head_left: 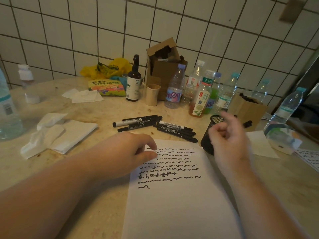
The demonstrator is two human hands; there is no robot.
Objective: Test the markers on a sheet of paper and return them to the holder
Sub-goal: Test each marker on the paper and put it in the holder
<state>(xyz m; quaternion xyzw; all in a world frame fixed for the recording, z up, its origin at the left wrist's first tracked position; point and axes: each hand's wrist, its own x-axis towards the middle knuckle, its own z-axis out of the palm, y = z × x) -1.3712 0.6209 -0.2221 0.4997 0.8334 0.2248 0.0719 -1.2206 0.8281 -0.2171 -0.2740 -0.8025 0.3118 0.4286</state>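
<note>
A white sheet of paper lies in front of me, its upper half covered with rows of black squiggles. My left hand rests on its top left corner, fingers bent down onto the paper. Several black markers lie loose on the counter just beyond the sheet. The black mesh holder stands at the sheet's top right corner. My right hand hovers blurred in front of the holder, fingers loosely curled, holding nothing that I can see.
Crumpled tissues lie at the left. Several plastic bottles, a brown pump bottle, a beige cup and cardboard boxes crowd the back against the tiled wall. Another scribbled sheet lies at the right edge.
</note>
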